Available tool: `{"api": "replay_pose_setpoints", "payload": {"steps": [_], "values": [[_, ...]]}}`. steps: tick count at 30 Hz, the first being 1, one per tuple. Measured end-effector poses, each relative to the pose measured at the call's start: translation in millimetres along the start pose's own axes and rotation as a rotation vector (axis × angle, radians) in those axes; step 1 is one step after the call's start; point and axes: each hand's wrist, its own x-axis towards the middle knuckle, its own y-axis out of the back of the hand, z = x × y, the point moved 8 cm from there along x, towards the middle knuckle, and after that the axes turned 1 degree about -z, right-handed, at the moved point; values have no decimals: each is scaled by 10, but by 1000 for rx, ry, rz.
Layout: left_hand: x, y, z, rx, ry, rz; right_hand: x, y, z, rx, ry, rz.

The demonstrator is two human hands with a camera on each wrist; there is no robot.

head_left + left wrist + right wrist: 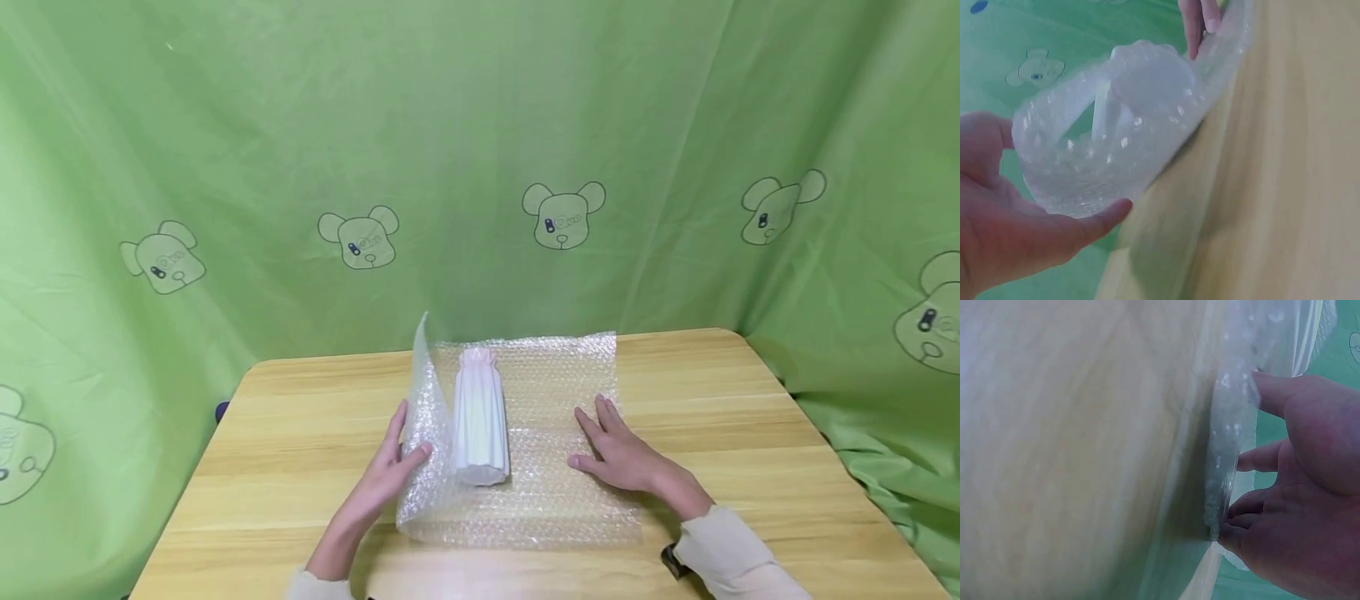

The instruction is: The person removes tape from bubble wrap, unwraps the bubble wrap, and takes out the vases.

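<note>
One white, pleated vase (482, 417), pinkish at its narrow end, lies on its side on one sheet of bubble wrap (555, 392), its flat base toward the person. Both are on one wooden table (750, 442). Two hands are at work. The left hand (386, 477) holds the sheet's left side, which stands up in a curve beside the vase, with the thumb on the inner face and the fingers on the outer. The right hand (622, 457) rests on the flat right part of the sheet, fingers extended and spread, gripping nothing. Six bear heads are printed on the green curtain (480, 100), four whole and two cut by the frame's sides.

Two pale sleeves (723, 546) run off the bottom edge, as does the table's near side. A dark object (673, 561) shows only partly under the right cuff, and just a bit of a purple thing (222, 411) shows past the table's left edge. The upright wrap hides part of the left fingers. The left wrist view blurs the vase through the plastic; in the right wrist view, the pale ridged piece at the top is probably the vase, cut off.
</note>
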Motion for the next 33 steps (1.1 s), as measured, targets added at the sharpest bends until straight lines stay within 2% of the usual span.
{"api": "replay_pose_setpoints", "payload": {"steps": [8,12,15,19,23,26,28,30,33], "values": [[-89,256,-184,-10,99,80,-5,-4,-24,5,3,-11],[-177,387,-265,-68,139,98,2,-15,-31,3,13,-15],[-226,497,-240,-124,128,107,6,-8,-29,0,16,-12],[-286,678,-61,-126,73,125,15,-3,-25,-2,14,-9],[-414,841,238,-23,2,155,21,0,-32,-1,12,-13],[-494,852,508,90,-79,168,5,26,-23,6,6,-15],[-504,785,667,172,-142,145,3,43,-23,10,4,-16],[-459,667,770,273,-190,91,14,45,-29,17,3,-17],[-268,465,774,442,-201,-14,47,22,-38,28,8,-20]]}}
